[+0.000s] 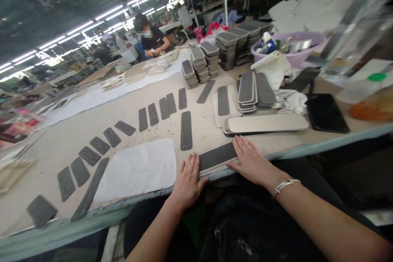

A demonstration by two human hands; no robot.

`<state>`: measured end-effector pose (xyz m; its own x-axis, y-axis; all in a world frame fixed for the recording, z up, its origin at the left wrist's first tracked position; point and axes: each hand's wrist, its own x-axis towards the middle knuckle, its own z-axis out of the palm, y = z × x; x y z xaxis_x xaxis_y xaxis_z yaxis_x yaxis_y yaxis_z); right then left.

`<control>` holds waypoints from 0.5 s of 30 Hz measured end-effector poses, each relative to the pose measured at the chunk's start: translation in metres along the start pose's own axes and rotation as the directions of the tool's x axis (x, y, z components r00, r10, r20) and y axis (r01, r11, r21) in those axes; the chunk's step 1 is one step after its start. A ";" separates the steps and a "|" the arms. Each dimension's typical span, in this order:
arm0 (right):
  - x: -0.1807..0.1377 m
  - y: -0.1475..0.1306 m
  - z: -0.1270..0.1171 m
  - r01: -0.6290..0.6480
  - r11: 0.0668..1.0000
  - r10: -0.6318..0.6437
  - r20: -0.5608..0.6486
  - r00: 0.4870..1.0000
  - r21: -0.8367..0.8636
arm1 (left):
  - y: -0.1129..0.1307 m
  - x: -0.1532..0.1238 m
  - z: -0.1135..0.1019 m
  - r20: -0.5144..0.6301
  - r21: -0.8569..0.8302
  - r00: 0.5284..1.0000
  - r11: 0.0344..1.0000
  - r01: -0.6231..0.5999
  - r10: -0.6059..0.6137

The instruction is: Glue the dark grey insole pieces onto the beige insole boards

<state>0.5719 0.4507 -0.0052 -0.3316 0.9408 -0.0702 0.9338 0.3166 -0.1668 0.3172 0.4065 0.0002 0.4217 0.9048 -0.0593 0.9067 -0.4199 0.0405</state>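
Note:
A long dark grey panel with a pale border (217, 158) lies flat at the table's near edge. My left hand (188, 179) presses on its left end, fingers stretched out flat. On the right end rests my right hand (250, 159), also flat, with a bangle at the wrist. Just beyond the right hand is a stack of long cream panels with rounded ends (267, 123). A dark grey strip (186, 131) lies ahead of my left hand, and a white sheet (141, 168) is to its left.
Several dark grey pieces (91, 155) are spread in a row across the table (159, 135). Stacks of bordered panels (227, 45) stand at the back. On the right are a purple basin (302, 55) and a black phone or tablet (327, 111). A masked person (152, 39) sits farther off.

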 end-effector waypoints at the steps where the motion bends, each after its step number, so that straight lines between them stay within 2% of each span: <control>1: -0.001 0.001 -0.003 -0.008 1.000 0.008 0.003 1.000 0.003 | 0.001 0.001 0.000 0.000 -0.001 1.000 1.000 -0.004 0.004; 4: -0.004 0.005 -0.006 -0.045 0.999 0.045 0.019 0.999 0.009 | 0.003 0.002 -0.002 0.013 -0.007 1.000 1.000 0.006 -0.006; 9: -0.005 0.011 -0.005 -0.190 0.981 0.188 0.052 0.981 0.035 | 0.001 0.014 -0.015 0.073 -0.070 0.994 0.994 0.086 -0.080; 15: 0.002 0.020 -0.013 -0.215 0.956 0.218 0.009 0.976 0.199 | -0.005 0.039 -0.031 0.093 -0.196 0.984 0.967 0.165 -0.149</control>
<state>0.5922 0.4603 0.0044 -0.1213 0.9860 -0.1142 0.9374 0.0760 -0.3400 0.3291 0.4462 0.0290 0.2808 0.9468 -0.1575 0.9438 -0.2425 0.2247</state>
